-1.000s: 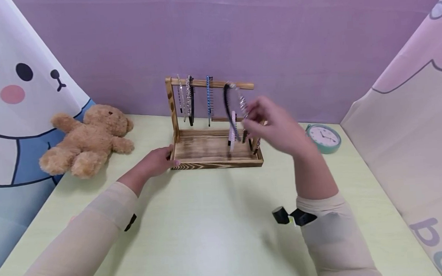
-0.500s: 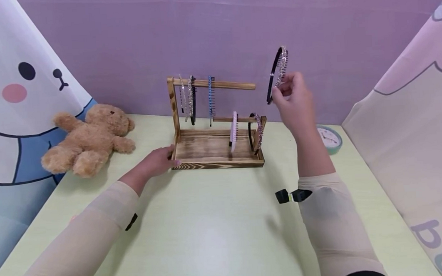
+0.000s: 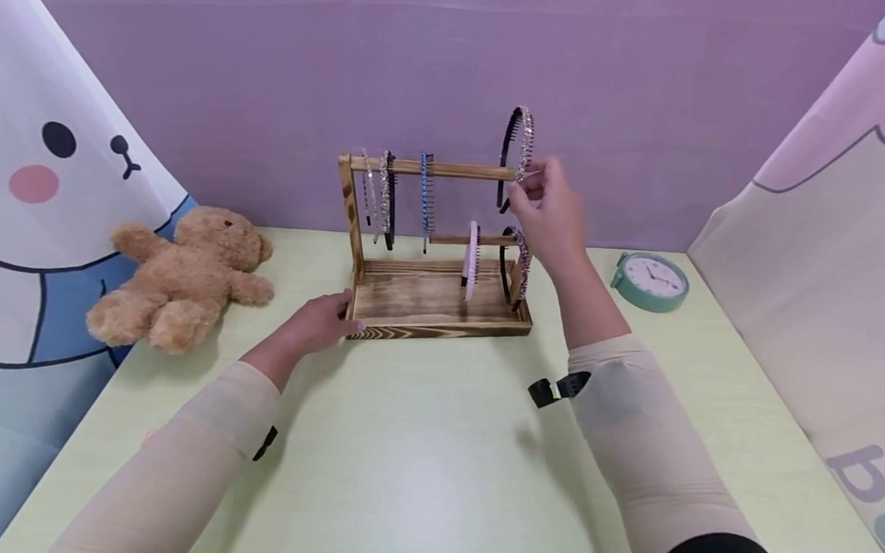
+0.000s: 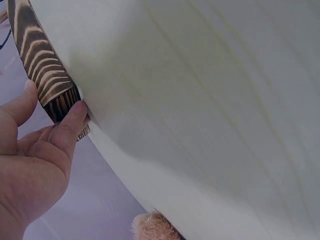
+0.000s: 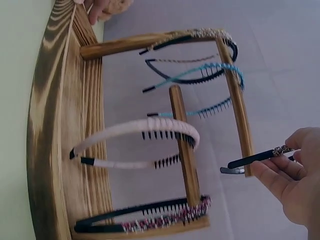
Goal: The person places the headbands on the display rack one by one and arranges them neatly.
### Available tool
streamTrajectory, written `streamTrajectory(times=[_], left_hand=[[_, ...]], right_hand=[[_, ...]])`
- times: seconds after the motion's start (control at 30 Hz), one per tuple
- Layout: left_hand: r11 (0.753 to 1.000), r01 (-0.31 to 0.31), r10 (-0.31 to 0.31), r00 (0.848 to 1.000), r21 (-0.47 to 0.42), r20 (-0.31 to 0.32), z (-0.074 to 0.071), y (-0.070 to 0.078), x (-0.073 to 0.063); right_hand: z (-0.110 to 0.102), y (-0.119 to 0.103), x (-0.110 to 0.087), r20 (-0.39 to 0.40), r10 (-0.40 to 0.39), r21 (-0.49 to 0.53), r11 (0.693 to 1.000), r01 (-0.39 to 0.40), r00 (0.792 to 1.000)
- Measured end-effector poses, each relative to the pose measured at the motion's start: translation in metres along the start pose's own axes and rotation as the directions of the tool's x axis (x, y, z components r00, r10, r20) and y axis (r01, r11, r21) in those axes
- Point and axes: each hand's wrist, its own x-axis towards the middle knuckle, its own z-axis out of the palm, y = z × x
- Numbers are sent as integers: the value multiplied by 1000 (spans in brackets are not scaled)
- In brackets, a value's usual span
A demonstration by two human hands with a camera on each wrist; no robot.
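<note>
My right hand (image 3: 555, 216) pinches a headband (image 3: 528, 134) with clear sparkly stones and a black toothed inner side, held upright by one leg at the free right end of the upper bar (image 3: 474, 170). In the right wrist view its dark leg tip overlaps the bar's end. My left hand (image 3: 317, 323) grips the front left corner of the wooden headband rack (image 3: 414, 299), thumb in front and fingers at the side. On the upper bar hang a blue headband (image 3: 426, 194) and sparkly ones (image 3: 385, 192). The lower bar carries a pale pink headband (image 3: 472, 262) and a pink-speckled one (image 3: 522, 264).
A brown teddy bear (image 3: 187, 277) lies on the pale green table (image 3: 421, 445) to the left of the rack. To the right sits a round teal clock (image 3: 651, 280). A purple cloth (image 3: 432, 68) hangs behind, with printed cloths at both sides.
My right hand lifted the sparkly headband up and right, clear of the rack, then brought it back left to the upper bar's free end. My left hand stays on the rack's corner.
</note>
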Motion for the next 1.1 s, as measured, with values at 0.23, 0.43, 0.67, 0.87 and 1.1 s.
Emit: streamTrajectory(times=[0.23,0.43,0.67,0.87,1.1], left_hand=[[1000,6,-6,1000,-19,-1,1,-1,1],[1000,1,-1,1000,-8,-5,1,-1,2],[1000,-10,10,1000,-1,-13,1,-1,2],[1000,-1,1,1000,0,-12,3,-2,2],[1000,11,-11,1000,-2,-11,2,-2,3]], right_hand=[[21,-12,-6,33,-58,97,994,54,998],[40,-16,-14,73,-109,98,990,101,991],[54,-11,-22,122,-99,69,993,91,988],[57,-7,-28,143,-76,23,997,73,987],[61,-4,-33,180,-31,-58,997,42,983]])
